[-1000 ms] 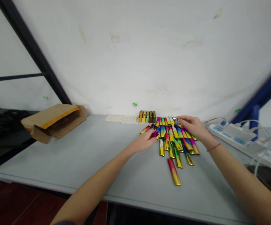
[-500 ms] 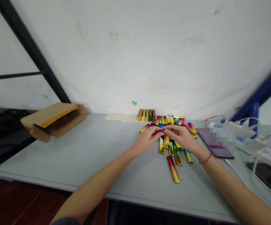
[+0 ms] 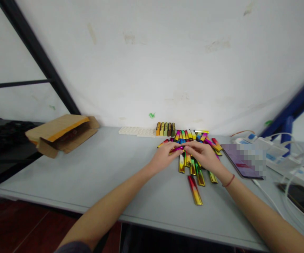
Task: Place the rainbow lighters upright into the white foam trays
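Observation:
My left hand (image 3: 163,156) is closed around a shiny purple piece (image 3: 176,149), held between thumb and fingers. From the other side, my right hand (image 3: 201,153) pinches at the right end of the same piece, its fingertips meeting those of my left hand. Beneath and around both hands lie several metallic, multicoloured pieces with gold ends. A red and gold piece (image 3: 195,190) rests apart, nearer the table's front edge. Behind my hands stands a block of small upright cylinders (image 3: 165,129), in orange, yellow, green and dark columns, beside a white perforated tray (image 3: 137,131).
An open cardboard box (image 3: 62,135) lies on the grey table (image 3: 99,179) at the left. At the right are a tablet (image 3: 243,161), power strips (image 3: 275,154) with white cables, and a dark phone (image 3: 303,200). A wall closes off the back.
Both hands stay together at nearly the same place, with only slight finger movement. The purple piece shows a little more between them. The whole view has shifted slightly.

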The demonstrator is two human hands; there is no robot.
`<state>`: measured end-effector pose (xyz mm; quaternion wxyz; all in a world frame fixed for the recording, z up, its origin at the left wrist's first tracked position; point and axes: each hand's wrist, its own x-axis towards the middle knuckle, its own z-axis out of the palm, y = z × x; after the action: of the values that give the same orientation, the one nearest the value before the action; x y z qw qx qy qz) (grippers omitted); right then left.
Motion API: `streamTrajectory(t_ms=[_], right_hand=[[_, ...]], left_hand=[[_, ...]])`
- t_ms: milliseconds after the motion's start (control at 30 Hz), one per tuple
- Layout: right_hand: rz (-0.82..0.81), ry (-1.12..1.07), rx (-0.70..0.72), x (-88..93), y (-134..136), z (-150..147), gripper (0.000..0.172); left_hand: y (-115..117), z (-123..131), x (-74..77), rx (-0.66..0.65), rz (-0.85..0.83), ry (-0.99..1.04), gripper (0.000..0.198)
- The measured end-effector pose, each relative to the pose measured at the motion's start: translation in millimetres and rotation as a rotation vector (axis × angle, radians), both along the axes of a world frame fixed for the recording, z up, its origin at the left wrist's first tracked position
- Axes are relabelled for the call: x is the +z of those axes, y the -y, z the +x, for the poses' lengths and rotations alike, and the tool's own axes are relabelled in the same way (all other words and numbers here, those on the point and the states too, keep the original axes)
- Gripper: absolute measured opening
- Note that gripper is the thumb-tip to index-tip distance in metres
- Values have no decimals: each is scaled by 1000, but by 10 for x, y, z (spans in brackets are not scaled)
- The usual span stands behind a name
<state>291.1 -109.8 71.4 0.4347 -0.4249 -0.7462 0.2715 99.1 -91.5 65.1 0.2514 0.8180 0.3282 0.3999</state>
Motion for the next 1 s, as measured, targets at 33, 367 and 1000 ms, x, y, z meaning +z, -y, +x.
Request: streamTrajectory(t_ms=[33, 367, 1000], right_hand=[[17, 12, -5, -4, 0, -3, 29], [110, -1, 1, -21, 22, -49, 24], [281, 515, -314, -271, -412, 473, 40]], left_hand=[[0, -2, 2, 1, 5, -1, 19], [-23, -33, -1, -1, 54, -75, 19], [-132, -161, -41, 26, -106, -103, 27]])
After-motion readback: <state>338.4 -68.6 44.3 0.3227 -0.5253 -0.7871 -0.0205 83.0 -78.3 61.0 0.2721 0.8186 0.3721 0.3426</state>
